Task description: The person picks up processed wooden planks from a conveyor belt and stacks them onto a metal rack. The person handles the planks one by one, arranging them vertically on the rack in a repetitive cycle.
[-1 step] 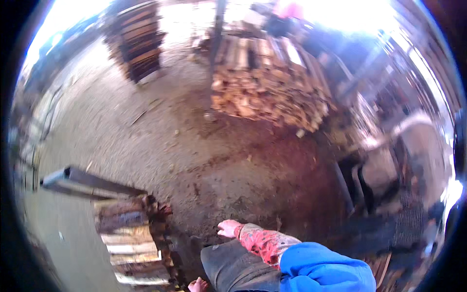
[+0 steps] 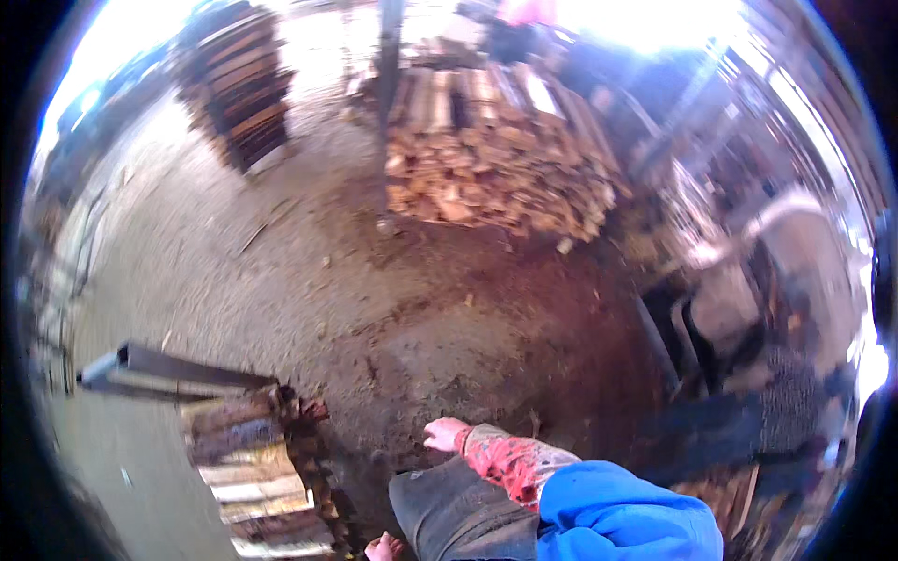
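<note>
My right hand (image 2: pixel 445 434) hangs over the dirt floor in front of a dark grey trouser leg or apron (image 2: pixel 463 514). Its fingers stretch out to the left, and nothing shows in them. The arm wears a red patterned cuff and a blue sleeve (image 2: pixel 627 514). At the lower edge, only a small part of my left hand (image 2: pixel 383 547) comes into view, and how its fingers are set is not clear. Nearest to it, on the left, is a stack of split wood pieces (image 2: pixel 257 472), some dark with bark and some pale.
Metal bars (image 2: pixel 178 365) stick out behind the near stack. A large pile of split wood (image 2: pixel 496 168) stands ahead, beside a dark post (image 2: pixel 388 112). Another tall wood stack (image 2: pixel 234 89) is at the far left. Blurred dark machinery (image 2: pixel 720 327) occupies the right.
The far wood piles and the post have shifted slightly left and the machinery slightly too, as my view turns. Both hands keep nearly the same place.
</note>
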### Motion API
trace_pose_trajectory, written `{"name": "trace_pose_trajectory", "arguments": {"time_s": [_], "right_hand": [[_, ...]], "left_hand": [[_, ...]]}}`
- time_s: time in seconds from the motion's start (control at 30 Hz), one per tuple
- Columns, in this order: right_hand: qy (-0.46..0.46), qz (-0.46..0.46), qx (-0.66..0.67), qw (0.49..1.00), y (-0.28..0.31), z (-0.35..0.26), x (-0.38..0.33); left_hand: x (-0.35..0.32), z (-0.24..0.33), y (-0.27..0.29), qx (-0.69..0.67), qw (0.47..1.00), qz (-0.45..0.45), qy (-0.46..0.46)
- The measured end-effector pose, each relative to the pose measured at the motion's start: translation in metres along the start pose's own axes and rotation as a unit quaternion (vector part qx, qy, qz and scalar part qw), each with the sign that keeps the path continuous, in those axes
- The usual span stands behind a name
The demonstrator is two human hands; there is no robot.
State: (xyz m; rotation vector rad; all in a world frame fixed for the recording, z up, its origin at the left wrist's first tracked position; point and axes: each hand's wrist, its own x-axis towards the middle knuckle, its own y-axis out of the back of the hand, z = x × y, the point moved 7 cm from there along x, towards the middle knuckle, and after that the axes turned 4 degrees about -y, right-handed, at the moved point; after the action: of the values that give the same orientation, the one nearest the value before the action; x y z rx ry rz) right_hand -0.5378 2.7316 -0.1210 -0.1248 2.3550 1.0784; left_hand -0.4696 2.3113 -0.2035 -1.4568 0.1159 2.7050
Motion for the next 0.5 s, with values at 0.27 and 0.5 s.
{"name": "trace_pose_trajectory", "arguments": {"time_s": [0.27,0.5], "right_hand": [[-0.359,0.173,0.172,0.901,-0.018,0.142,-0.141],[-0.499,0.166,0.406,0.747,-0.156,0.142,-0.23]], "left_hand": [[0.081,0.154,-0.037,0.272,0.95,-0.153,-0.004],[0.201,0.27,-0.103,0.422,0.866,-0.22,-0.157]]}}
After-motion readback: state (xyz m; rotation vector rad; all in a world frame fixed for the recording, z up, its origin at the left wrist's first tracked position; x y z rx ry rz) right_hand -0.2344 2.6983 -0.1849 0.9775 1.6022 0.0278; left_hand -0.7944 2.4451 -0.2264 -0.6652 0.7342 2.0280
